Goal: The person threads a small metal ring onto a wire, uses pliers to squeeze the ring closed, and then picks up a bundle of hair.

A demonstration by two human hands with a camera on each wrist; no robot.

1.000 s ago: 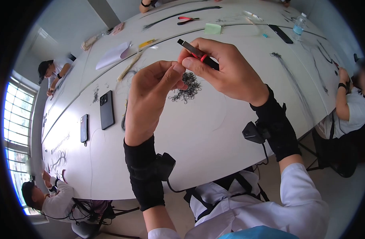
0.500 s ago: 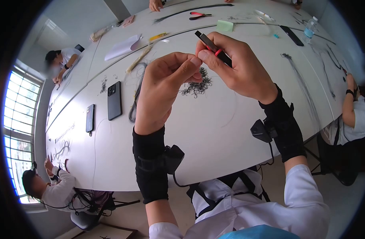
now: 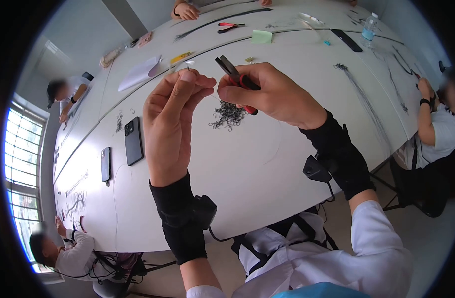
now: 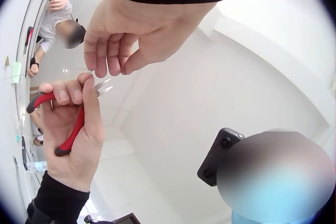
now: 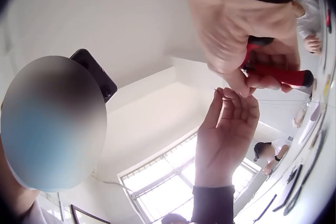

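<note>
My left hand (image 3: pixel 170 124) is raised above the table, with thumb and index finger pinching a thin piece of wire (image 3: pixel 188 68) whose short dark end pokes up past the fingertips. In the right wrist view, a fine line of wire (image 5: pixel 286 100) runs on from the fingers. My right hand (image 3: pixel 274 97) grips a pair of pliers (image 3: pixel 230 67) with red and black handles; the metal jaws stand slightly apart in the left wrist view. Both hands are close together, fingertips a little apart. Below them on the table lies a pile of small bent wire hooks (image 3: pixel 227 118).
Two phones (image 3: pixel 133 141) lie to the left. White paper (image 3: pixel 138 74), a yellow tool (image 3: pixel 181 57) and a green note (image 3: pixel 261 37) are farther back. Other pliers (image 3: pixel 231 27), a water bottle (image 3: pixel 369 31) and long wire strands (image 3: pixel 359 89) lie beyond. People sit around the white table (image 3: pixel 227 198).
My hands have moved apart, the left one going left with the wire. The pliers have turned in my right hand, and their jaws and lower handle now show.
</note>
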